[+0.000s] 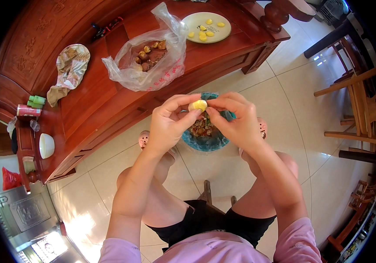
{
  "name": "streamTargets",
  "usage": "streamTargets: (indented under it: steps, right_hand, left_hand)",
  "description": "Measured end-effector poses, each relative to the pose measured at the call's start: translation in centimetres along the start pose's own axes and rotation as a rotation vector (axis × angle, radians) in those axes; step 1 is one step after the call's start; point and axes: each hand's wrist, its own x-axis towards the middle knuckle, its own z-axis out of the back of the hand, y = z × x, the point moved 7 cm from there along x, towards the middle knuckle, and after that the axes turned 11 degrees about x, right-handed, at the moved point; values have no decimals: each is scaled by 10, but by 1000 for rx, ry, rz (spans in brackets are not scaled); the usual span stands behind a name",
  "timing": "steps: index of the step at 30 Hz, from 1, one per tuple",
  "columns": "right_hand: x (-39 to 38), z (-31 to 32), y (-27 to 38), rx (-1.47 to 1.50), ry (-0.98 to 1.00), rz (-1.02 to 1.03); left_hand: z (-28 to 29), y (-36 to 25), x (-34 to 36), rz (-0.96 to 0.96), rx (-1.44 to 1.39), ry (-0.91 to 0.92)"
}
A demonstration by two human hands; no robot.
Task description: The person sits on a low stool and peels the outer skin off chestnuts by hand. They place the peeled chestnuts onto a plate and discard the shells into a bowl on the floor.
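Between the fingertips of my left hand (170, 122) and my right hand (236, 120) is a small pale-yellow kernel (199, 105), both hands closed in pinches around it. Directly below them a blue bin (203, 142) with a clear liner holds brown shell scraps (199, 129). Ahead on the wooden bench, a translucent plastic bag (161, 74) contains several brown, partly cracked nuts (144, 57). To its right, a cream plate (192, 22) carries several yellow kernels (221, 24).
The carved red wooden bench (87, 131) spans the upper left, holding a patterned cloth (72, 70), green packs (36, 101), a pink can (28, 109) and a white bowl (46, 146). Wooden chairs (358, 114) stand at the right. My knees and slippers flank the bin.
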Motion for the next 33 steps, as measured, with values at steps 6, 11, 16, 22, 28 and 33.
streamTargets:
  steps: [6,11,16,22,28,33]
  right_hand:
    - [-2,-1,0,-89,-21,83]
    - [-3,-3,2,-241,-10,152]
    - [-4,1,-13,41,-52,-141]
    - [-5,0,-21,130,4,-315]
    - [1,2,-2,62,-32,-33]
    - [0,1,11,-73,-26,164]
  left_hand:
    - [-5,-11,-4,-172,328,-53]
    - [-9,-15,-5,-238,417,-36]
    - [-5,-7,-1,-103,109,0]
    - [-4,0,0,87,-142,11]
    - [-2,0,1,29,-69,-16]
    - [-1,-2,0,-42,-5,-41]
